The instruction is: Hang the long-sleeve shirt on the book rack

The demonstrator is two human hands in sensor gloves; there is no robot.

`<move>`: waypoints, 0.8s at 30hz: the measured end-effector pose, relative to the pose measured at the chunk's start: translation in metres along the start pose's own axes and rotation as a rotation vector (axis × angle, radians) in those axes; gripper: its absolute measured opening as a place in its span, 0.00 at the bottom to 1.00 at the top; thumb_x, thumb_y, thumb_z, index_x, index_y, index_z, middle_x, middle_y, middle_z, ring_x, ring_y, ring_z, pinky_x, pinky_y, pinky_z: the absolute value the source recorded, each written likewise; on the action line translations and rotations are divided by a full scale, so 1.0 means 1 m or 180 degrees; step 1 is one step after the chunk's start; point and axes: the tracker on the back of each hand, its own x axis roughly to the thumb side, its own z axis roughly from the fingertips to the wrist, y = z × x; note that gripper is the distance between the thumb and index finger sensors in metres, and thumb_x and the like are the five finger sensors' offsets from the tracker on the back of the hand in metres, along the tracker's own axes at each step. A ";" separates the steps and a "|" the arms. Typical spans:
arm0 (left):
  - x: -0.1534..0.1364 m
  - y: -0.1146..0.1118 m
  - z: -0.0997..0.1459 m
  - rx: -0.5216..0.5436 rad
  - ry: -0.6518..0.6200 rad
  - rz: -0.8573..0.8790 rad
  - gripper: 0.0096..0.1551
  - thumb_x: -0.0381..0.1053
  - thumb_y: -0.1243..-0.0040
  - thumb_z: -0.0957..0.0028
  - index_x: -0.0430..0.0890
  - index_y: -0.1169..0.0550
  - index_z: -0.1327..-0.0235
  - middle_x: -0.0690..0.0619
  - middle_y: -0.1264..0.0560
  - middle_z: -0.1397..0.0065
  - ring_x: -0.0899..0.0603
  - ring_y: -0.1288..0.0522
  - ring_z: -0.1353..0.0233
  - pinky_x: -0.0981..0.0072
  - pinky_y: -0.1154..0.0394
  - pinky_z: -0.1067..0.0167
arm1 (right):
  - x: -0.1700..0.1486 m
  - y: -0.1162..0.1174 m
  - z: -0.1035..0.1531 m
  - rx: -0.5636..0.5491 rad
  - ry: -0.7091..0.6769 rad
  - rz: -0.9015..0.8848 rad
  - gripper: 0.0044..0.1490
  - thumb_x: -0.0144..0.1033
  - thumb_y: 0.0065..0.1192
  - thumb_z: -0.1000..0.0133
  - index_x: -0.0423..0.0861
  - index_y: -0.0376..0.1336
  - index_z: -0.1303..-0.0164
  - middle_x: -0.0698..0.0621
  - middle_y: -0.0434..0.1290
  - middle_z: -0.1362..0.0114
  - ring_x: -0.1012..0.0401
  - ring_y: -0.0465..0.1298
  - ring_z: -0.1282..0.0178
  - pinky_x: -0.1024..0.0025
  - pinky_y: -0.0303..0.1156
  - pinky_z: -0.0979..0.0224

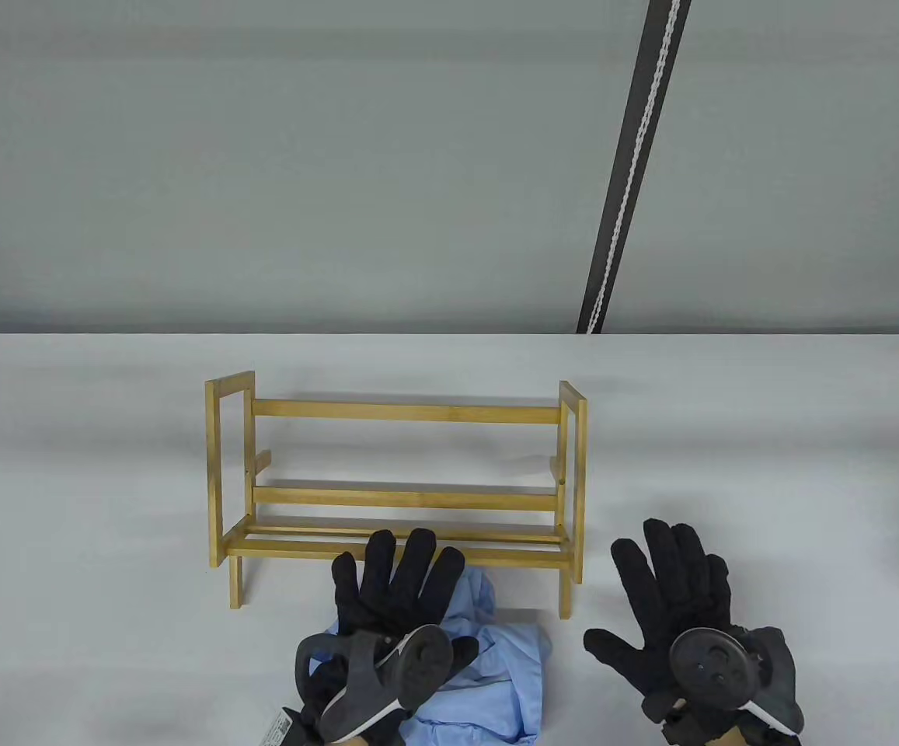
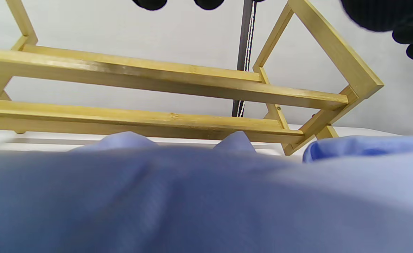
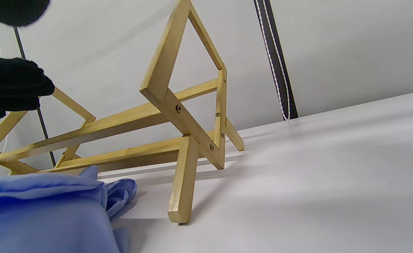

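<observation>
A light blue long-sleeve shirt [image 1: 500, 660] lies crumpled on the white table just in front of the wooden book rack [image 1: 395, 412]. My left hand [image 1: 398, 594] is over the shirt's left part with the fingers spread and straight, gripping nothing; I cannot tell whether it touches the cloth. My right hand [image 1: 663, 602] is spread open and empty to the right of the shirt, near the rack's right front leg [image 1: 566, 594]. In the left wrist view the shirt [image 2: 192, 200] fills the lower half below the rack's rails [image 2: 157, 79]. The right wrist view shows the shirt [image 3: 41, 211] at lower left and the rack's leg [image 3: 183, 182].
The rack stands upright mid-table, with two back rails and a slatted bottom shelf [image 1: 395, 536]. A dark strap with a white cord [image 1: 628, 171] hangs against the grey backdrop behind the table. The white table [image 1: 768, 466] extends to both sides of the rack.
</observation>
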 end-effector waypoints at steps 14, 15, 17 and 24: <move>0.002 -0.001 0.001 -0.0059 -0.0047 -0.0046 0.59 0.83 0.51 0.65 0.69 0.52 0.17 0.58 0.52 0.05 0.31 0.48 0.10 0.27 0.48 0.22 | -0.003 -0.003 0.000 -0.0060 0.0029 -0.0086 0.62 0.78 0.54 0.55 0.57 0.38 0.18 0.41 0.38 0.12 0.37 0.39 0.13 0.26 0.40 0.23; 0.003 -0.001 0.001 -0.0060 -0.0052 -0.0046 0.59 0.83 0.51 0.65 0.69 0.52 0.17 0.58 0.52 0.05 0.31 0.47 0.10 0.27 0.48 0.22 | -0.004 -0.003 0.000 -0.0061 0.0032 -0.0091 0.62 0.78 0.54 0.55 0.57 0.38 0.18 0.41 0.39 0.12 0.37 0.39 0.13 0.26 0.40 0.23; 0.003 -0.001 0.002 -0.0065 -0.0073 -0.0043 0.59 0.83 0.51 0.65 0.69 0.52 0.17 0.58 0.52 0.05 0.31 0.47 0.10 0.27 0.48 0.22 | -0.004 -0.003 0.000 -0.0065 0.0033 -0.0087 0.62 0.78 0.54 0.55 0.57 0.38 0.18 0.41 0.38 0.12 0.37 0.39 0.13 0.26 0.40 0.23; 0.008 -0.006 0.003 -0.0123 -0.0151 -0.0110 0.59 0.83 0.51 0.65 0.69 0.52 0.17 0.58 0.52 0.05 0.31 0.47 0.10 0.27 0.48 0.23 | -0.004 -0.003 0.000 -0.0056 0.0026 -0.0105 0.62 0.78 0.54 0.55 0.57 0.39 0.18 0.41 0.38 0.12 0.37 0.39 0.13 0.26 0.40 0.23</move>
